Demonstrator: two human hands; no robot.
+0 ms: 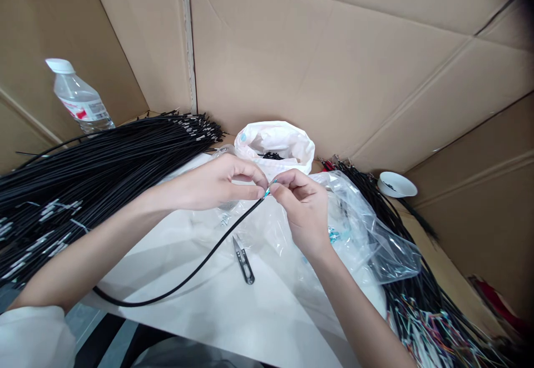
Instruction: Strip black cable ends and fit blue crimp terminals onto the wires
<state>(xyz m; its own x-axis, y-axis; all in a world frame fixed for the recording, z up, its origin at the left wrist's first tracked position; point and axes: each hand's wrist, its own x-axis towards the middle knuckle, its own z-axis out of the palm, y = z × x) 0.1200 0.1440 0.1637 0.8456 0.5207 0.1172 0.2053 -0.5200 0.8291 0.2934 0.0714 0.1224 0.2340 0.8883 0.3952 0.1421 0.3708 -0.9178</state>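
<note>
My left hand (225, 182) pinches the end of a black cable (204, 259) between thumb and forefinger. At that end a small blue and white piece (267, 192) shows, too small to make out fully. My right hand (301, 201) meets the left there, its thumb and forefinger closed on the same tip. From the fingers the cable curves down and left across the white sheet (233, 323) and passes under my left forearm. Below the hands lies a pair of thread snips (243, 261), touched by neither hand.
A thick bundle of black cables (125, 154) fills the left, with a water bottle (81, 101) behind it. A white bag (273, 134) stands at the back. Clear plastic (371, 234), more cables with coloured wire ends (429, 329) and a white bowl (398, 185) are right. Cardboard walls (334, 62) enclose everything.
</note>
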